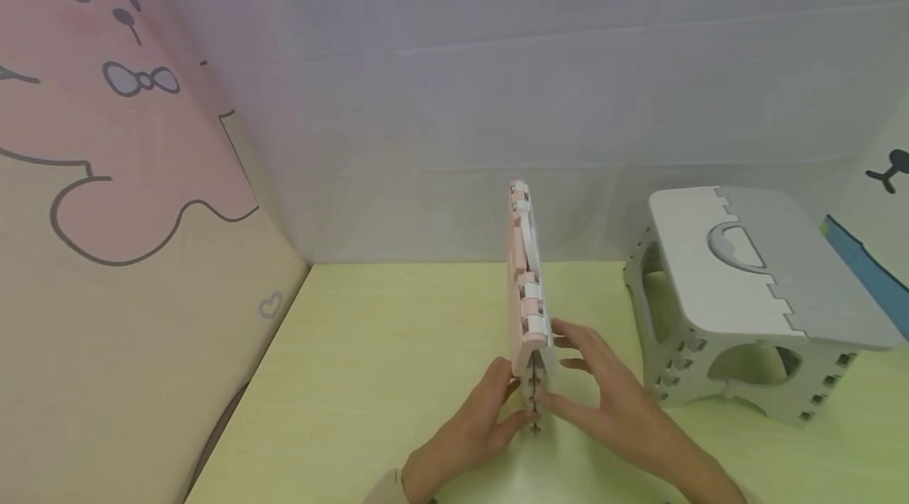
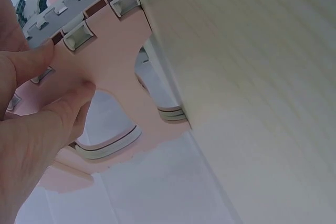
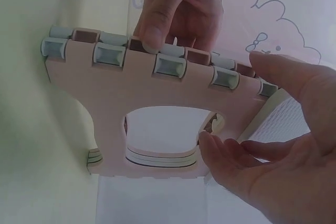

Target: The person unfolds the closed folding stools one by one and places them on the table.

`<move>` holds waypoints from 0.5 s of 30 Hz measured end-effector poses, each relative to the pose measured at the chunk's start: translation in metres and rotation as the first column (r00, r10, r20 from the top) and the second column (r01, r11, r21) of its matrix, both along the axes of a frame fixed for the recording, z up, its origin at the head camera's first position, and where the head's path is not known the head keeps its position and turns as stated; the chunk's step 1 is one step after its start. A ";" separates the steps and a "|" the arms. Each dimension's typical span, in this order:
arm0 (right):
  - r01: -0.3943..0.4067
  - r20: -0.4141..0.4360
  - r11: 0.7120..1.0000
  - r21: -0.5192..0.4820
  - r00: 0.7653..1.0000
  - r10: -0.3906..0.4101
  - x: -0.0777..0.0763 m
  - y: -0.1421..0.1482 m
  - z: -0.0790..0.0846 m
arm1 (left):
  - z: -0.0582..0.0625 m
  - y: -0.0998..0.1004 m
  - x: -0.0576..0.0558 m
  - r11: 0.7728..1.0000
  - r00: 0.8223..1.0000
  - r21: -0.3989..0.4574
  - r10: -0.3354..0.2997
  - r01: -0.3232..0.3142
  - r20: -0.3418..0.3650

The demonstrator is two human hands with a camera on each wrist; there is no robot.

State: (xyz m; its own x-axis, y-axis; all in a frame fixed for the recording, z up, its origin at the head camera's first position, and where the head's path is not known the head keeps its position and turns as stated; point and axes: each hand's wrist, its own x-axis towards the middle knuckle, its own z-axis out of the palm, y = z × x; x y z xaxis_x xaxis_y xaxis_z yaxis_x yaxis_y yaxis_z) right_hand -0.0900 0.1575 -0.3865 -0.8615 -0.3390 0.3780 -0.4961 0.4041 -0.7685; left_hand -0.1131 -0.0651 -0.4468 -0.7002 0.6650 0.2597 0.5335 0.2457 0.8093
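Observation:
A pale pink and white folding step stool (image 1: 529, 299) stands nearly flat-folded, edge-on, on the table in the head view. Its hinged leg panel (image 3: 173, 90) faces the right wrist camera and has an oval opening. My left hand (image 1: 472, 417) pinches the panel near its hinged edge, thumb at the seam and fingers bent at the side. On the other side, my right hand (image 1: 621, 401) has its thumb at the near hinge and its fingers loosely spread beside the panel. The fingertips (image 3: 207, 142) are by the opening.
An unfolded white and grey step stool (image 1: 738, 259) stands to the right on the pale green table (image 1: 398, 330). A blue item (image 1: 866, 263) lies beyond it. Behind is a pale hanging sheet (image 1: 454, 110), with a printed cartoon cloth (image 1: 142, 196) at the left.

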 end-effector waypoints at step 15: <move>-0.017 0.246 0.994 -0.104 0.968 0.043 0.004 -0.006 -0.018 | -0.001 0.001 -0.001 1.000 1.000 -0.011 0.015 -0.015 0.006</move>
State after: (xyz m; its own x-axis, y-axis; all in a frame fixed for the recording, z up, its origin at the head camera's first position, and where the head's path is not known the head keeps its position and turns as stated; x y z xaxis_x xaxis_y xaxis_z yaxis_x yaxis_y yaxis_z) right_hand -0.0857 0.1516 -0.4041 -0.9226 -0.3374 0.1871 -0.2957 0.3068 -0.9047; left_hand -0.1137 -0.0644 -0.4475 -0.7119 0.6572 0.2477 0.5244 0.2627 0.8099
